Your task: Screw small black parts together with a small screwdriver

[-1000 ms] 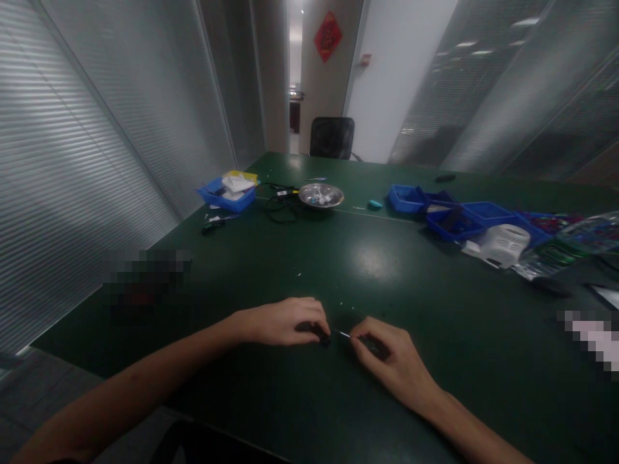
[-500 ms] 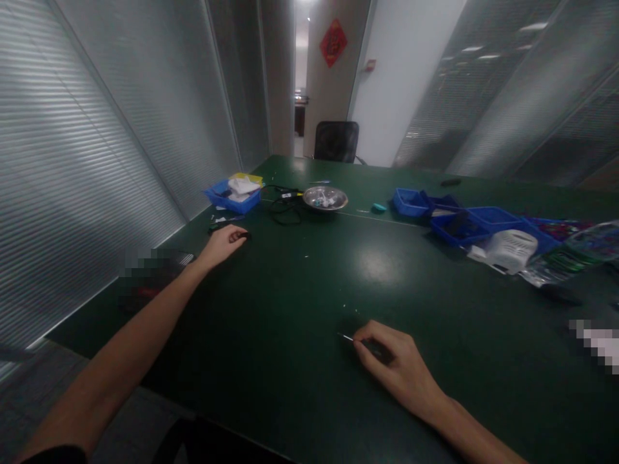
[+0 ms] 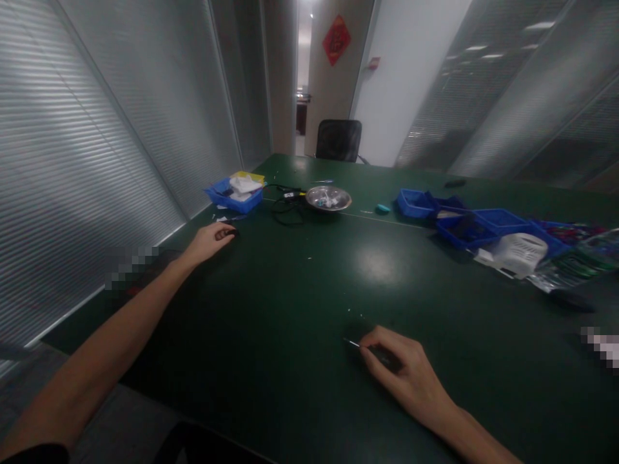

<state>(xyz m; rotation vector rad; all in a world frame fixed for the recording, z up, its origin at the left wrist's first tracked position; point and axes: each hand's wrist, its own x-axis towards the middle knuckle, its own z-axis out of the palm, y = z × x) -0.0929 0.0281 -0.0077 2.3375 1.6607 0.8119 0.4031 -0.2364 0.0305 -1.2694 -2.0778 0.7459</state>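
My left hand (image 3: 209, 242) reaches to the far left of the green table. Its fingers are closed round a small black object (image 3: 233, 232), whose kind I cannot make out. Near the front middle, my right hand (image 3: 403, 368) pinches a thin metal-tipped tool (image 3: 352, 343). The bright shaft points to the left, low over the tabletop, and the fingers hide the rest of the tool. A few tiny white bits (image 3: 354, 312) lie just beyond its tip.
Beyond my left hand stands a blue bin (image 3: 236, 201) holding white material. Black cables (image 3: 287, 209) lie beside a metal dish (image 3: 329, 199) of small parts. Several blue trays (image 3: 467, 232), a white plastic part (image 3: 521, 252) and clear bags (image 3: 578, 264) occupy the right.
My left hand has shifted a little to the left with the small black object. The right hand keeps its pinch on the tool in nearly the same place. The camera view has turned slightly.
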